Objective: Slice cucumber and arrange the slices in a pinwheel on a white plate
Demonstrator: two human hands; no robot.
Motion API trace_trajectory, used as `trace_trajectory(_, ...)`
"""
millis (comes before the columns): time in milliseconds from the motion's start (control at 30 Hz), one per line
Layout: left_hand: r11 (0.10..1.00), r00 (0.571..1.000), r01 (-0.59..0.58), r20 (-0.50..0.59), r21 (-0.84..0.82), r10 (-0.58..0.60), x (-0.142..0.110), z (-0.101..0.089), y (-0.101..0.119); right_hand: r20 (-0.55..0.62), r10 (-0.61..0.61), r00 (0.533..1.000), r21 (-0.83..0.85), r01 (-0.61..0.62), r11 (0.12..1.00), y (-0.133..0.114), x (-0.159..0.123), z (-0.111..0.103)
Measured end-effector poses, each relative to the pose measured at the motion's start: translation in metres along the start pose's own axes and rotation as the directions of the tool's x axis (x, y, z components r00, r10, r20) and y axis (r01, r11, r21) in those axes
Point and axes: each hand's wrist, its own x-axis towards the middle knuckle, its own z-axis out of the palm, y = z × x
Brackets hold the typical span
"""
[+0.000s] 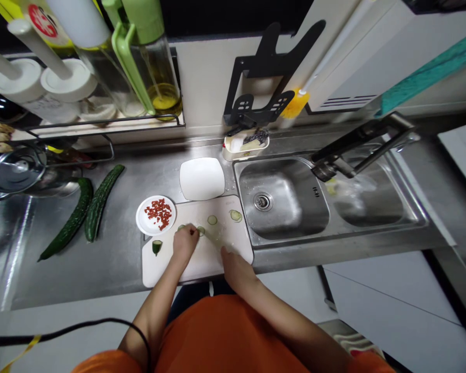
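My left hand [185, 243] is over the middle of a white cutting board [166, 269], its fingers pinched at a thin cucumber slice [201, 231]. To its right, my right hand [236, 268] is closed near the board's front edge; whatever it grips is blurred and hard to make out. Another cucumber slice [212, 220] lies flat beyond the hands. Several overlapping slices [235, 215] rest near the board's right edge. A cucumber stub [157, 247] with dark green skin sits on the left part of the board.
A white plate of chopped red pieces [143, 226] overlaps the board's back left corner. Behind the board is a white square plate [202, 178]. Two whole cucumbers [103, 204] lie left. A steel sink [295, 228] with a dark faucet [345, 150] adjoins the board's right.
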Motion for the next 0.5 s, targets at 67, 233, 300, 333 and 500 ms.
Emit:
trace_trajectory(67, 1.000, 1.000, 0.003, 0.005, 0.002, -0.003, 0.000, 0.000, 0.001, 0.006, 0.008, 1.000, 0.004, -0.008, 1.000, -0.001, 0.000, 0.000)
trace_trajectory(233, 1.000, 1.000, 0.016, 0.019, -0.004, -0.016, -0.001, -0.002, 0.003, 0.040, 0.034, 0.999, 0.002, -0.034, 0.999, 0.005, -0.006, 0.002)
trace_trajectory(300, 1.000, 0.999, 0.026, 0.025, -0.002, -0.026, -0.001, -0.002, 0.004, 0.061, 0.038, 0.997, 0.003, -0.039, 0.999, 0.011, -0.010, 0.003)
trace_trajectory(333, 0.999, 0.999, 0.034, 0.026, 0.005, -0.034, -0.002, -0.002, 0.005, 0.069, 0.039, 0.997, 0.003, -0.039, 0.999, 0.013, -0.011, 0.004)
trace_trajectory(500, 0.998, 1.000, 0.005, -0.012, 0.068, -0.004, -0.004, -0.004, 0.013, 0.079, 0.030, 0.996, 0.030, -0.033, 0.999, 0.025, -0.014, 0.008)
